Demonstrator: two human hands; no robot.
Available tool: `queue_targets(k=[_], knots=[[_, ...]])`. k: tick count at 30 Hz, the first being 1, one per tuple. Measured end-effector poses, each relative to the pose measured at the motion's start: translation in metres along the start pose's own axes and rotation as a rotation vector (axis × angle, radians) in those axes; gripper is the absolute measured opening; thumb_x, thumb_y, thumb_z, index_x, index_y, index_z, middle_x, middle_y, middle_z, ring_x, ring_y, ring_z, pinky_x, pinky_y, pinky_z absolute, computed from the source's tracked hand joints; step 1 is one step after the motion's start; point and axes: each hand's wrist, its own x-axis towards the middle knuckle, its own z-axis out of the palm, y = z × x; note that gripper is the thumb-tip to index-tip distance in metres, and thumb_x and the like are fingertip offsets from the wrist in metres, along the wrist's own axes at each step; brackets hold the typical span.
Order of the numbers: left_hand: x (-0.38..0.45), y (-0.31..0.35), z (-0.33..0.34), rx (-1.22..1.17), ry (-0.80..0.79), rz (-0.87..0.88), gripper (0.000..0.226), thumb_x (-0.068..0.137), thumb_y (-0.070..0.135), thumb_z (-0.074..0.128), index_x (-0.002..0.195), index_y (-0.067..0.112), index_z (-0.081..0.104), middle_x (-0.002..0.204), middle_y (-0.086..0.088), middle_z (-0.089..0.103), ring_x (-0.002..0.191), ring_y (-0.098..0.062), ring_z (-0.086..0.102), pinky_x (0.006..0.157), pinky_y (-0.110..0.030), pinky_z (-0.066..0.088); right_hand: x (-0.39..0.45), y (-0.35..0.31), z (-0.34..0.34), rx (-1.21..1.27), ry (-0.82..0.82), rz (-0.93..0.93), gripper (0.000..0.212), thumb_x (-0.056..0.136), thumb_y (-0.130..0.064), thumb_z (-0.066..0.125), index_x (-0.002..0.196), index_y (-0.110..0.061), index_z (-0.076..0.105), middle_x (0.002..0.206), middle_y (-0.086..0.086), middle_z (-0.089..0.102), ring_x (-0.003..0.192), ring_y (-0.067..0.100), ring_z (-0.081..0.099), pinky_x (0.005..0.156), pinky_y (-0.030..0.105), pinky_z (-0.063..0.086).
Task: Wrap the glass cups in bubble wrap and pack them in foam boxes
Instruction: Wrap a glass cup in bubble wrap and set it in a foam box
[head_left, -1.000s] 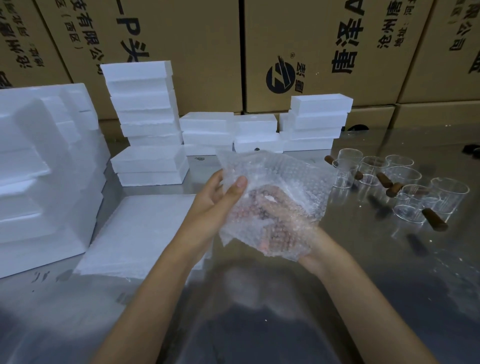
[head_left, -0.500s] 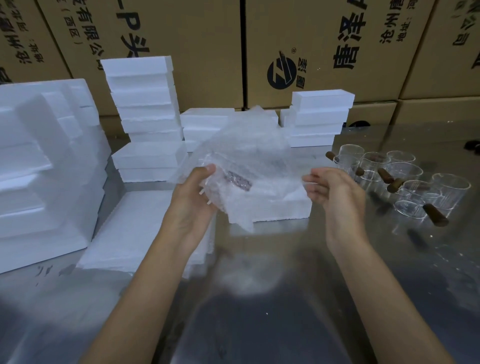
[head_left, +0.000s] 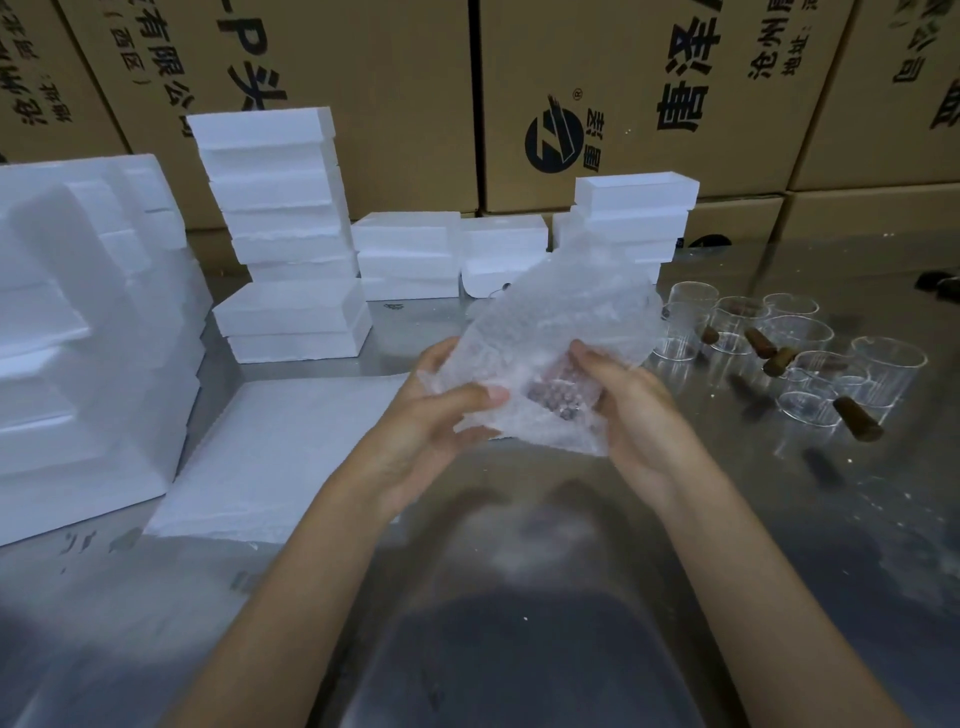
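Both hands (head_left: 530, 410) gripping bubble wrap (head_left: 561, 338), reflective metal table (head_left: 519, 597), cardboard cartons (head_left: 623, 93) behind

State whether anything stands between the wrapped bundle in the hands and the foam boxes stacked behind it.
Nothing visible does. Both the left hand and right hand hold the bundle in the air, and only bare table lies between it and the foam boxes. The cups stand off to the right.
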Motion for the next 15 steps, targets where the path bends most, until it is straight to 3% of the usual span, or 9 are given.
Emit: queue_targets(k=[4, 7, 10, 13, 15], knots=[[-0.003, -0.009, -0.001, 0.414, -0.072, -0.032, 0.067, 0.064, 0.009, 0.081, 0.124, 0.025, 0.056, 0.115, 0.002, 0.072, 0.107, -0.018, 0.07, 0.083, -0.028, 0.058, 0.001, 0.006, -0.003, -0.355, 0.171, -0.142, 0.009, 0.089, -0.007, 0.068, 0.084, -0.014, 0.07, 0.068, -0.008, 0.074, 0.066, 0.009, 0.071, 0.059, 0.018, 0.055], [-0.003, -0.011, -0.005, 0.597, -0.1, -0.078, 0.069, 0.063, 0.015, 0.085, 0.121, 0.032, 0.052, 0.113, 0.012, 0.071, 0.106, -0.01, 0.069, 0.088, -0.031, 0.058, 0.001, 0.011, -0.004, -0.48, 0.127, -0.24, 0.017, 0.085, -0.001, 0.07, 0.081, -0.018, 0.072, 0.075, -0.009, 0.076, 0.075, 0.006, 0.073, 0.064, 0.023, 0.059], [-0.001, -0.01, -0.007, 0.665, -0.088, -0.071, 0.07, 0.062, 0.017, 0.086, 0.122, 0.032, 0.054, 0.116, 0.016, 0.069, 0.111, -0.004, 0.065, 0.095, -0.033, 0.053, 0.005, 0.016, -0.006, -0.638, 0.14, -0.263, 0.015, 0.078, 0.008, 0.068, 0.075, -0.007, 0.069, 0.072, 0.003, 0.071, 0.07, 0.012, 0.064, 0.062, 0.03, 0.053], [0.001, -0.007, -0.009, 0.662, -0.055, -0.022, 0.057, 0.066, 0.021, 0.083, 0.12, 0.025, 0.064, 0.117, 0.012, 0.071, 0.112, -0.006, 0.065, 0.095, -0.032, 0.052, 0.007, 0.019, -0.008, -0.67, 0.164, -0.304, 0.023, 0.081, 0.002, 0.069, 0.064, -0.001, 0.054, 0.059, -0.004, 0.052, 0.055, 0.004, 0.044, 0.051, 0.021, 0.037], [0.002, -0.006, -0.009, 0.667, 0.013, 0.012, 0.042, 0.068, 0.025, 0.082, 0.109, 0.024, 0.072, 0.109, 0.008, 0.075, 0.106, -0.011, 0.069, 0.093, -0.034, 0.054, 0.009, 0.021, -0.009, -0.647, 0.164, -0.302, 0.028, 0.085, -0.006, 0.073, 0.069, 0.007, 0.055, 0.064, 0.004, 0.05, 0.059, 0.007, 0.042, 0.05, 0.02, 0.036]])
